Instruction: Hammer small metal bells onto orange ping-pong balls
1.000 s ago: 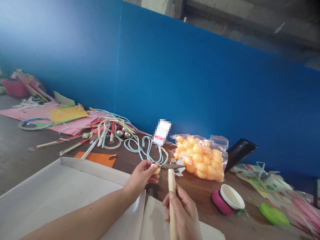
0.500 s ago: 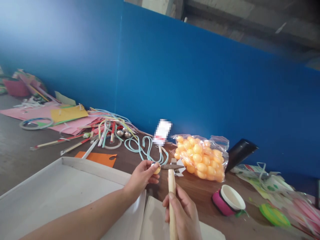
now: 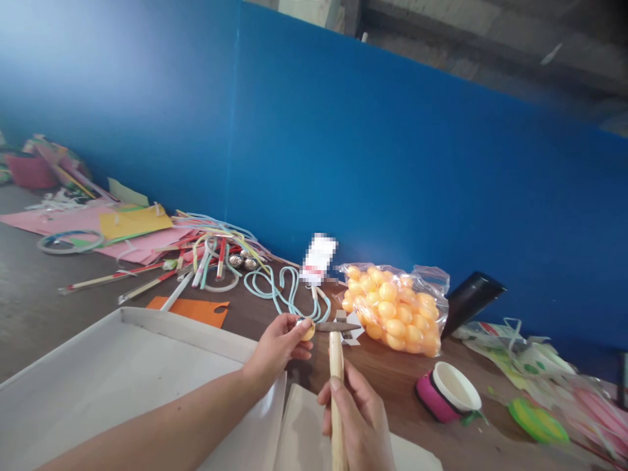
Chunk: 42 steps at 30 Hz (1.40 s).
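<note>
My left hand [image 3: 282,339] pinches a small shiny ball [image 3: 307,329], silvery on top and yellowish below, between thumb and fingers. My right hand [image 3: 357,412] is wrapped round the pale wooden handle of a hammer [image 3: 336,366]. The hammer's dark, narrow metal head lies crosswise, its left end right by the ball; whether they touch I cannot tell. Beyond the hammer head is a small white paper box [image 3: 349,335]. Behind it sits a clear bag of orange balls [image 3: 392,307]. Looped light-blue cords [image 3: 275,288] lie past my left hand.
A white tray [image 3: 122,366] stands at lower left. Silver balls [image 3: 243,261], tubes, cords and pink paper [image 3: 73,222] lie at the back left. To the right are a pink-wrapped cup [image 3: 447,392], a black object [image 3: 473,301] and a green disc [image 3: 537,420]. A blue partition [image 3: 367,163] stands behind.
</note>
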Each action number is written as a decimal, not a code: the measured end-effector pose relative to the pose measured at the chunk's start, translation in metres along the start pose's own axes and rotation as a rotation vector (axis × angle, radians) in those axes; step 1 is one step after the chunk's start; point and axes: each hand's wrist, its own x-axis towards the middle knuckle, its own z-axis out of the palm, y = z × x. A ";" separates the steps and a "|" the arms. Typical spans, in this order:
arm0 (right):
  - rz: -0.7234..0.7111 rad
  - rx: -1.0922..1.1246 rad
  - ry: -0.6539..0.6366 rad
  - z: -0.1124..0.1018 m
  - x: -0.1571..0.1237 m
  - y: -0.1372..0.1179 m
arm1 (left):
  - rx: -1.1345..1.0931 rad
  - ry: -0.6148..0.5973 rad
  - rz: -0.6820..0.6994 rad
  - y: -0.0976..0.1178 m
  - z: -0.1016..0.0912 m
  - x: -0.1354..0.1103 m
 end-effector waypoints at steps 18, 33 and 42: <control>0.101 -0.079 -0.097 -0.004 0.010 0.008 | -0.143 -0.068 0.007 0.004 -0.003 -0.003; -0.077 -0.297 -0.173 -0.002 0.009 0.020 | -0.216 -0.174 0.017 0.008 -0.007 -0.004; -0.228 -0.377 0.020 -0.009 0.010 0.018 | -0.143 -0.311 -0.004 0.009 -0.005 -0.009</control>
